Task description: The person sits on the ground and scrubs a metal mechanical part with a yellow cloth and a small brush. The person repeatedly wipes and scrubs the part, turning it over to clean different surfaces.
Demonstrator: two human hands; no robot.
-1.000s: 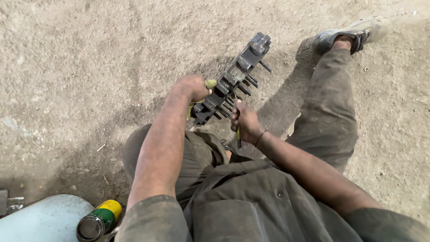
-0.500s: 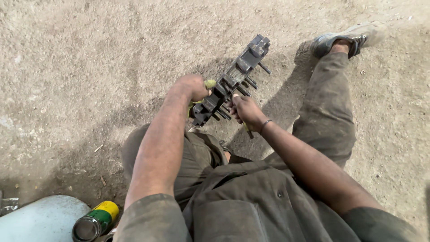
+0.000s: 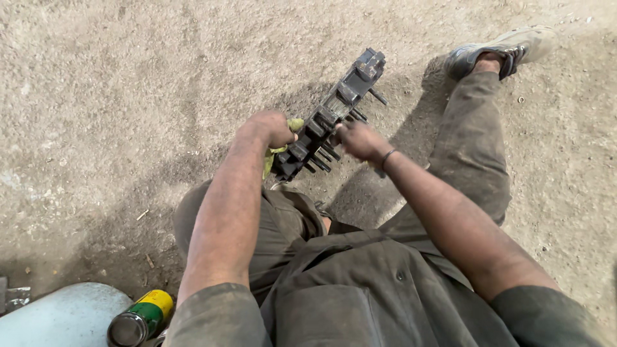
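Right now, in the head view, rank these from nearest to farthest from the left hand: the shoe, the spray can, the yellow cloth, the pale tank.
1. Yellow cloth, in the left hand.
2. Spray can, bottom left.
3. Pale tank, bottom-left corner, beside the can.
4. Shoe, top right.

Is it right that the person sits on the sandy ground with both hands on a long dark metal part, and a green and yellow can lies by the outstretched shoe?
Not quite. The green and yellow can lies at the lower left, beside a pale rounded object, far from the shoe. The rest holds: the head view shows the left hand and right hand on the long dark metal part over sandy ground.
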